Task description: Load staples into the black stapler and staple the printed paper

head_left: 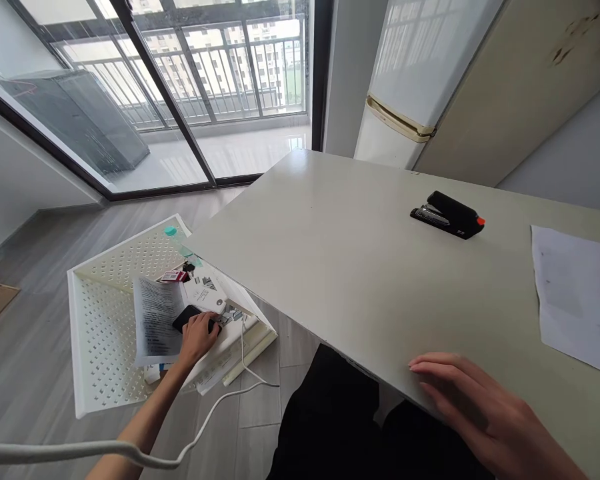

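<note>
My left hand (199, 339) reaches down into a white perforated basket (95, 347) on the floor, its fingers closed over a dark, smooth object (184, 316) whose kind I cannot make out. Beside that hand lie a printed sheet (157, 320), a white box (200, 293) and small silvery bits (235, 315). My right hand (480, 407) rests at the near edge of the pale table (340, 267), fingers stretched out and holding nothing. Farther back on the tabletop sits a black stapler (450, 215) with a red tip.
White paper (580, 293) lies at the table's right. A bottle with a green cap (171, 231) leans in the basket near the table's edge. A white cable (215, 413) runs across the lower left. Behind stand a refrigerator (405, 80) and glass sliding doors (220, 80).
</note>
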{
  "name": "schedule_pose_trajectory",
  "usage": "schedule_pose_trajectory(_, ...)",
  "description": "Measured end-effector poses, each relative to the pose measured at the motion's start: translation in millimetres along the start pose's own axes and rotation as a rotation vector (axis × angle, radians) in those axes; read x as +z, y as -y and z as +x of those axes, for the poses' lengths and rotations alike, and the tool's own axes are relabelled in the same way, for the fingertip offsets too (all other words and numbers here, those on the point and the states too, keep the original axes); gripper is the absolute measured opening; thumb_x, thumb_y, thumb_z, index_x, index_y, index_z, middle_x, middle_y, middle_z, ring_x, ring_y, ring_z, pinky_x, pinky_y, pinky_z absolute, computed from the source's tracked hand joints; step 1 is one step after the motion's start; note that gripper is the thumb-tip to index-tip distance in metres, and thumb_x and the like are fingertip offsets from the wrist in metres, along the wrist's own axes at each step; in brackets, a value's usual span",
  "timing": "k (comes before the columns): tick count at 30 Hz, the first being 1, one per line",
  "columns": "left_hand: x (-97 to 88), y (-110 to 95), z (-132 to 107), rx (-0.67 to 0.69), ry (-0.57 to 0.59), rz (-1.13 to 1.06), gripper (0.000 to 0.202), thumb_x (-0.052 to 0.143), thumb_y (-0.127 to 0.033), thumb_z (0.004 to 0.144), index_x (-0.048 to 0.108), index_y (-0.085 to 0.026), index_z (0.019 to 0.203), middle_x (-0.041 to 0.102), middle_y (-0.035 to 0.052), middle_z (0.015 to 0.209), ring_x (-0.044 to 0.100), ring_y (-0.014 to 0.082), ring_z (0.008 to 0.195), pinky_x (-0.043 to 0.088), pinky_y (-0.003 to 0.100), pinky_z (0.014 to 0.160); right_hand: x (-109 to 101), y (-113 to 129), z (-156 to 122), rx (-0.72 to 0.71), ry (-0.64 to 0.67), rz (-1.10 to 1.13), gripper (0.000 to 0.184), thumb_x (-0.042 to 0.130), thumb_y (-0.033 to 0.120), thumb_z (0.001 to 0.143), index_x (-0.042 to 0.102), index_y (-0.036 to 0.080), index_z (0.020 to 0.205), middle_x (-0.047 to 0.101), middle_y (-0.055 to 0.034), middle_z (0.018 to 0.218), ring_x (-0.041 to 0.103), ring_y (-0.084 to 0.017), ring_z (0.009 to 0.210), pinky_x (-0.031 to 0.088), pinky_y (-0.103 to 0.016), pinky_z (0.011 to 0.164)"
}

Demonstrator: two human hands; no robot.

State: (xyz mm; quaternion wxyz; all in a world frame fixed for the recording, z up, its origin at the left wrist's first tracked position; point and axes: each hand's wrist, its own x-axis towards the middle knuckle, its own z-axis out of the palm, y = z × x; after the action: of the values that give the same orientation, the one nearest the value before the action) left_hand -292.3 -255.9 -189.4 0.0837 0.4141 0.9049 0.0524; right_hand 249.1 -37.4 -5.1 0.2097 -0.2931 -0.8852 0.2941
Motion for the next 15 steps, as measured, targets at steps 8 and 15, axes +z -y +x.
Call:
schedule_pose_trajectory(8,-2.6,0.9,4.4,0.134,0.047,-0.008,0.034,0.058,-0.039,0.088,0.076,-0.021,0.111,0.075,0.0163,0.12,0.062,0.0408,0.118,0.046,0.048,0.097,0.8,1.9,1.3,0.032,0.003,0.014,0.018,0.057,0.039,0.104,0.069,0.031,0.115,0.075,-0.0042,0.114,0.077,-0.02,0.099,0.064,-0.024,0.078)
schedule_pose_trajectory(15,-6.5,-2.7,9.3,0.236,0.064,-0.008,0.024,0.055,-0.037,0.092,0.074,-0.024,0.097,0.076,0.014,0.109,0.068,0.0348,0.106,0.048,0.042,0.094,1.5,-0.8,-4.2,0.032,0.016,0.022,0.018,0.059,0.038,0.104,0.069,0.031,0.117,0.074,-0.0057,0.117,0.075,-0.02,0.101,0.064,-0.026,0.081)
